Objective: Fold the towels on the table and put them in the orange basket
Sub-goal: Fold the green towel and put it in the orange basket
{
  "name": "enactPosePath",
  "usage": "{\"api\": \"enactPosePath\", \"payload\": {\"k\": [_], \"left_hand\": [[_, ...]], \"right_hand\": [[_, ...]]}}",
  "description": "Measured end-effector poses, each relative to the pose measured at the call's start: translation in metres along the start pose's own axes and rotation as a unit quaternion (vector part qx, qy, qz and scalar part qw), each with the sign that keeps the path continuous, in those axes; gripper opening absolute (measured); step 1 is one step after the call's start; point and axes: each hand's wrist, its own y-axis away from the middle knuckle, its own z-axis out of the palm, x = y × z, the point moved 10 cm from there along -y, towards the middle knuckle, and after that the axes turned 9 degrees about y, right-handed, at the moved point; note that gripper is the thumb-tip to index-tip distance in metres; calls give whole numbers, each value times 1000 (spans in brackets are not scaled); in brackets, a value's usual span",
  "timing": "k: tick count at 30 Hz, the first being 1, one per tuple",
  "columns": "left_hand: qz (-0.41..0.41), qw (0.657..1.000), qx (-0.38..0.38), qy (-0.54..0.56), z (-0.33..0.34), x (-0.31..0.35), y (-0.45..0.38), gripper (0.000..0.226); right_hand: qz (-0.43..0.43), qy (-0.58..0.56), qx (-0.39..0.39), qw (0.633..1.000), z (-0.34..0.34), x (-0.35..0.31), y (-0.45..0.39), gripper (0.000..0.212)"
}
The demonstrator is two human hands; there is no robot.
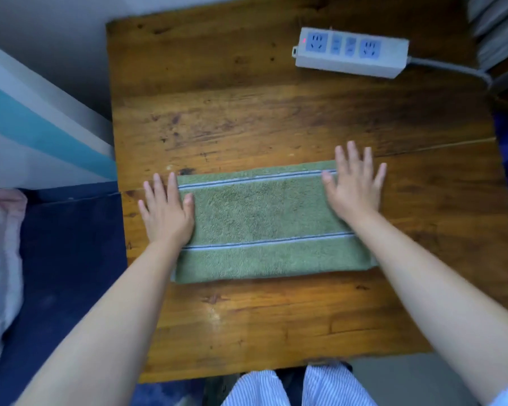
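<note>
Both hands are lying flat with fingers spread on one green towel: the left hand is pressing its left end, the right hand its far right corner. Folded into a long rectangle with two striped bands, the towel is resting mid-bench. One white power strip is sitting far back.

Worn wooden table; dark blue floor, perhaps carpet; pale wall.

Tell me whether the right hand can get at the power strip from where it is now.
Probably yes: the right hand lies flat on the green towel, and only bare wooden table separates it from the power strip.
</note>
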Motion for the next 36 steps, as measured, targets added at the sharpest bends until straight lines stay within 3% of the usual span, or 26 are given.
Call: {"api": "enactPosePath", "payload": {"k": [4,9,17,23,29,36], "left_hand": [[17,1000,20,-15,-9,3,14,60],[156,987,4,-24,6,48,56,62],[386,918,-6,-94,26,165,94,50],[338,933,-84,-90,54,232,52,55],[270,932,-238,-30,75,282,35,67],[306,906,-265,-125,82,309,33,48]], "right_hand": [[56,-42,-10,997,1,42,21,60],[21,-92,38,995,-4,17,93,71],[209,-120,-39,970,25,42,142,64],[289,-203,-112,929,33,52,146,57],[322,-296,-117,892,39,64,142,51],[300,-265,-109,910,34,69,137,30]]}}
